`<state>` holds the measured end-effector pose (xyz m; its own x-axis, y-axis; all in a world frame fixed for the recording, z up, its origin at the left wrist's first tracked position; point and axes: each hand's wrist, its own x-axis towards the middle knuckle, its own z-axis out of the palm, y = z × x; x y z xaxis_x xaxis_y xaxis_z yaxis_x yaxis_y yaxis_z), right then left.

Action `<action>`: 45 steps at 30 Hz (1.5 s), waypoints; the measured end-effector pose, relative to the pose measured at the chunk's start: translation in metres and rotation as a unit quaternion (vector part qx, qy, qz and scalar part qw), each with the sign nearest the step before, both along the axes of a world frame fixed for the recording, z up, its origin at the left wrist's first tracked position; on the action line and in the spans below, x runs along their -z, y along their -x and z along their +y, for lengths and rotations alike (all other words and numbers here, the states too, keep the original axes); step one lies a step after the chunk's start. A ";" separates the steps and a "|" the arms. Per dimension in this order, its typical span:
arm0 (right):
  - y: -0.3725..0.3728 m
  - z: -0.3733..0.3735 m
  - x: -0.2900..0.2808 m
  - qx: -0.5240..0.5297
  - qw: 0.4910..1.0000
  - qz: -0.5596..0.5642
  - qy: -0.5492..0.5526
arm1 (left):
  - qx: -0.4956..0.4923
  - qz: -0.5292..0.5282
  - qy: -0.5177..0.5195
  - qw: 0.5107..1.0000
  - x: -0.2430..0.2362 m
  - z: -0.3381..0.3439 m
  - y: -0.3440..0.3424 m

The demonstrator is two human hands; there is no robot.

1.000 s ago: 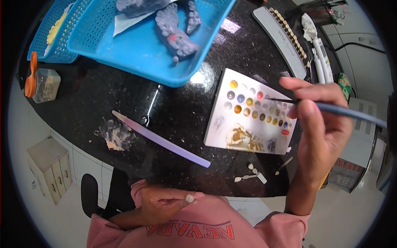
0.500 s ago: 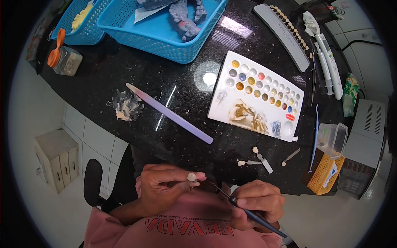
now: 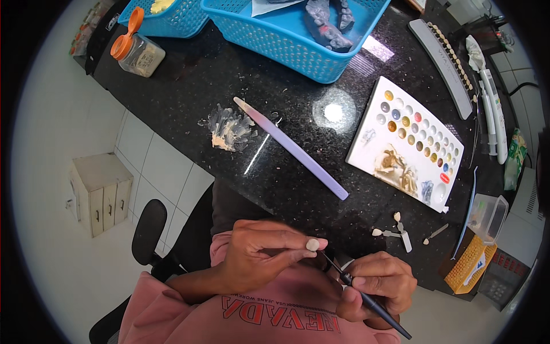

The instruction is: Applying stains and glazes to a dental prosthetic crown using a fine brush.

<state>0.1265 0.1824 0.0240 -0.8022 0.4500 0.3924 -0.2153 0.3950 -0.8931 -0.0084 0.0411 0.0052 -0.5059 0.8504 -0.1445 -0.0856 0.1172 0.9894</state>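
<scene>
Between the thumb and fingertips of my left hand [image 3: 260,252] is a small cream-coloured dental crown [image 3: 312,245], rounded and pale. My right hand [image 3: 381,281] grips a slim tool with a dark handle [image 3: 378,314] and a thin shaft pointing up and left. Its fine tip ends close beside the crown and my left fingertips; whether it touches is too small to tell. Both hands are held in front of my pink shirt, at the near edge of the black counter [image 3: 275,172].
Beyond my hands lie a purple spatula [image 3: 298,156], smeared paste [image 3: 226,131] and a white paint palette [image 3: 401,172]. Loose shade tabs [image 3: 392,233] sit at the near right. A blue basket [image 3: 281,51] holds grey dental models; an orange-lidded jar [image 3: 140,57] stands at the left.
The whole scene has shifted right in the picture as my head turned. The tool's tip has come nearer the crown, and the crown looks slightly turned in my left fingers.
</scene>
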 end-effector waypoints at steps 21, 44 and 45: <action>0.001 -0.002 -0.003 0.013 1.000 -0.008 -0.016 | -0.006 0.005 0.003 1.000 0.003 0.003 -0.003; 0.003 -0.003 0.000 0.006 1.000 0.021 -0.011 | -0.012 0.007 -0.004 1.000 0.003 0.002 -0.002; 0.003 -0.003 0.000 0.006 1.000 0.021 -0.011 | -0.010 0.008 -0.003 1.000 0.003 0.002 -0.001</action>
<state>0.1232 0.1797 0.0242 -0.7788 0.4506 0.4364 -0.2477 0.4183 -0.8739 -0.0069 0.0431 0.0022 -0.5259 0.8405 -0.1304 -0.0717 0.1090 0.9915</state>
